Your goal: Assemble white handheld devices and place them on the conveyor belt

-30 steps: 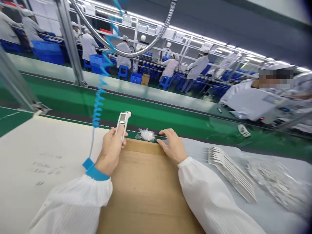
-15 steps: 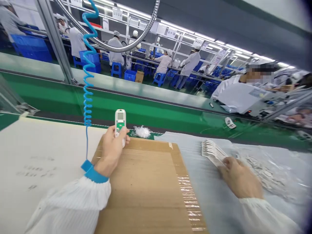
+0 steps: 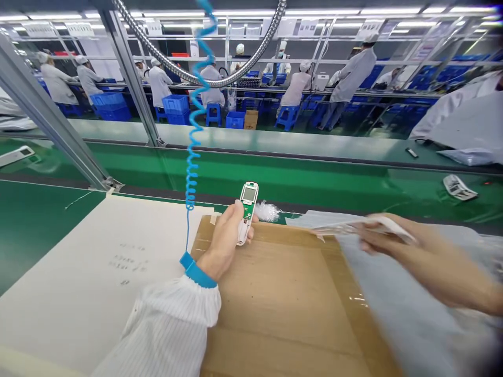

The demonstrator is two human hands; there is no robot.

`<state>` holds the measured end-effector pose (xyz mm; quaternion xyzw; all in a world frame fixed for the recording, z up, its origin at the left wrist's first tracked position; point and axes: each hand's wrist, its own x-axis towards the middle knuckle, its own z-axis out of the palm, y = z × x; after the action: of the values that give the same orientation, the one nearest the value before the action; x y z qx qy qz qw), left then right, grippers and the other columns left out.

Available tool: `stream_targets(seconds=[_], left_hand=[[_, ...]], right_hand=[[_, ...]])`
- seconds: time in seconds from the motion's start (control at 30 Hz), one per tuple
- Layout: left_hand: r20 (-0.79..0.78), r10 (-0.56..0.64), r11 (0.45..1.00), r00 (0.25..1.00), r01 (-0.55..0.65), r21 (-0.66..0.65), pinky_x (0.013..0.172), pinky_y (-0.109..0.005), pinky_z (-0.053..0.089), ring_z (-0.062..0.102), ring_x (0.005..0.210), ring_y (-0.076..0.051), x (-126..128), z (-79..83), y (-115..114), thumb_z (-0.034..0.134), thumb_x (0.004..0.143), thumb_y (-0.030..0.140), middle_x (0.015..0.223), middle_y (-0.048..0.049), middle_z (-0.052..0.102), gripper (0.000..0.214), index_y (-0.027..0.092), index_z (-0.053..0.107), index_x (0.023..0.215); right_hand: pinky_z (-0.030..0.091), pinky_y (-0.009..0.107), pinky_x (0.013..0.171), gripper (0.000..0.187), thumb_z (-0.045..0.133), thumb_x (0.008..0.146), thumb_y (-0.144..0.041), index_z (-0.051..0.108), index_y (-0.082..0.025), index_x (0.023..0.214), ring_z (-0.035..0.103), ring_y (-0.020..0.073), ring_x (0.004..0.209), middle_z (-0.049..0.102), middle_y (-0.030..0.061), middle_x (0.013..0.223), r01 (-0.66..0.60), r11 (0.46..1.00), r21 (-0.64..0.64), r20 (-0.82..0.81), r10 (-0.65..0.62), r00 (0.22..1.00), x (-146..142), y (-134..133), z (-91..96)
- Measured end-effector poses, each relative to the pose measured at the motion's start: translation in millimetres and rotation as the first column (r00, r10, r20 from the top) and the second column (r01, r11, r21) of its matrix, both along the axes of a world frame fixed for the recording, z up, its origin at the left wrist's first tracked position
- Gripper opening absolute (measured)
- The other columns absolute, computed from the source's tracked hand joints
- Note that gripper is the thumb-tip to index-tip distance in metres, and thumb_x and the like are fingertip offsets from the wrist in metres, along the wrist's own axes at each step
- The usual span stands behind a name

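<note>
My left hand (image 3: 228,230) is closed around a slim white handheld device (image 3: 248,196), its small screen and green circuit board exposed, held tilted above the far edge of a cardboard box (image 3: 283,293). A blue wrist strap (image 3: 198,271) with a coiled blue cord (image 3: 192,131) circles that wrist. To the right, my right hand (image 3: 393,235) is smeared by motion and grips a white plastic casing part (image 3: 353,225), whose left end reaches over the box's far right corner. Whether it is one piece or several, I cannot tell.
A crumpled clear plastic wad (image 3: 268,211) lies behind the box. White board (image 3: 78,251) covers the left bench, pale foam sheet (image 3: 365,277) the right. A white shell (image 3: 459,187) rests on the green conveyor (image 3: 334,183). A metal post (image 3: 58,104) rises at left; co-workers sit beyond.
My right hand has lifted off the foam sheet and swung left toward the box with white plastic in it. My left hand still holds the device. The whole view has turned and levelled.
</note>
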<state>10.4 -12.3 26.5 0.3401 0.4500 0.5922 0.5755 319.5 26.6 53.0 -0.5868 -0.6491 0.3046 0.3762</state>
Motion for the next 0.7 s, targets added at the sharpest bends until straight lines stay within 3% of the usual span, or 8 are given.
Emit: stream_targets(seconds=[0.07, 0.13, 0.2, 0.27, 0.37, 0.47, 0.6, 0.7], left_hand=[[-0.117, -0.003, 1.000, 0.993, 0.005, 0.012, 0.047, -0.022, 0.038, 0.051, 0.053, -0.007, 1.1, -3.7, 0.2, 0.061, 0.086, 0.066, 0.089, -0.0037, 0.064, 0.051, 0.017, 0.055, 0.100], [-0.239, 0.024, 0.999, 0.971, -0.016, 0.034, 0.049, -0.022, 0.039, 0.052, 0.057, -0.008, 1.8, -9.1, 0.8, 0.072, 0.078, 0.062, 0.088, -0.0027, 0.063, 0.055, 0.017, 0.056, 0.106], [-0.336, 0.050, 0.998, 0.940, -0.039, 0.038, 0.051, -0.022, 0.039, 0.052, 0.059, -0.008, 1.8, -13.9, 1.7, 0.079, 0.074, 0.055, 0.084, -0.0013, 0.063, 0.055, 0.017, 0.057, 0.108], [-0.380, 0.036, 0.999, 0.924, -0.042, -0.008, 0.050, -0.021, 0.038, 0.050, 0.055, -0.008, 1.3, -15.4, 2.0, 0.078, 0.076, 0.049, 0.075, 0.0009, 0.061, 0.047, 0.016, 0.058, 0.103], [-0.355, -0.057, 0.990, 0.933, 0.007, -0.141, 0.045, -0.021, 0.033, 0.046, 0.048, -0.007, 0.0, -10.3, 0.9, 0.071, 0.082, 0.046, 0.063, 0.0039, 0.054, 0.033, 0.017, 0.058, 0.091], [-0.278, -0.136, 0.973, 0.951, 0.075, -0.219, 0.043, -0.020, 0.029, 0.043, 0.046, -0.006, -2.1, -1.5, -1.2, 0.071, 0.082, 0.041, 0.061, 0.0045, 0.051, 0.028, 0.017, 0.056, 0.085], [-0.258, -0.197, 0.964, 0.946, 0.139, -0.225, 0.044, -0.019, 0.031, 0.045, 0.048, -0.006, -2.9, 1.8, -2.8, 0.075, 0.080, 0.040, 0.067, 0.0035, 0.055, 0.032, 0.017, 0.057, 0.092], [-0.350, -0.149, 0.980, 0.925, 0.092, -0.174, 0.047, -0.021, 0.036, 0.048, 0.052, -0.007, -0.7, -4.8, -1.6, 0.070, 0.084, 0.051, 0.074, 0.0016, 0.059, 0.039, 0.018, 0.060, 0.101]], right_hand=[[0.051, 0.039, 0.066, 0.038, 0.077, 0.073, -0.061, 0.066, -0.024, 0.074, 0.060, 0.0216, 0.064, 0.068, 0.0076, 0.070, -0.187, 0.976, -0.112, -0.243, 0.156, 0.957, -60.6, 0.8, 2.7], [0.048, 0.032, 0.060, 0.040, 0.078, 0.073, -0.059, 0.062, -0.022, 0.075, 0.056, 0.0159, 0.058, 0.063, 0.0025, 0.064, -0.263, 0.950, -0.170, -0.461, 0.159, 0.873, -110.6, 1.1, -6.8], [0.048, 0.030, 0.060, 0.040, 0.077, 0.075, -0.057, 0.060, -0.021, 0.079, 0.055, 0.0141, 0.058, 0.061, -0.0005, 0.062, -0.313, 0.925, -0.214, -0.599, 0.128, 0.790, -144.6, 0.1, -22.1], [0.049, 0.030, 0.063, 0.038, 0.077, 0.077, -0.054, 0.059, -0.022, 0.085, 0.058, 0.0146, 0.062, 0.063, -0.0009, 0.066, -0.319, 0.928, -0.191, -0.636, 0.130, 0.760, -160.8, -2.0, -36.3], [0.054, 0.034, 0.079, 0.038, 0.077, 0.081, -0.049, 0.061, -0.024, 0.104, 0.066, 0.0184, 0.085, 0.072, 0.0042, 0.098, -0.310, 0.950, -0.037, -0.615, 0.223, 0.756, -158.1, -4.1, -48.0], [0.053, 0.039, 0.094, 0.045, 0.068, 0.089, -0.051, 0.059, -0.029, 0.127, 0.064, 0.0232, 0.109, 0.066, 0.0069, 0.130, -0.425, 0.905, 0.026, -0.624, 0.347, 0.700, -141.6, -2.3, -51.5], [0.049, 0.042, 0.102, 0.047, 0.068, 0.089, -0.054, 0.060, -0.032, 0.130, 0.064, 0.0250, 0.112, 0.071, 0.0043, 0.120, -0.471, 0.882, 0.006, -0.645, 0.364, 0.672, -126.8, 2.0, -56.1], [0.046, 0.043, 0.105, 0.046, 0.069, 0.088, -0.055, 0.062, -0.032, 0.126, 0.066, 0.0246, 0.108, 0.076, 0.0031, 0.103, -0.474, 0.880, 0.010, -0.638, 0.371, 0.675, -123.0, 4.2, -58.8]])
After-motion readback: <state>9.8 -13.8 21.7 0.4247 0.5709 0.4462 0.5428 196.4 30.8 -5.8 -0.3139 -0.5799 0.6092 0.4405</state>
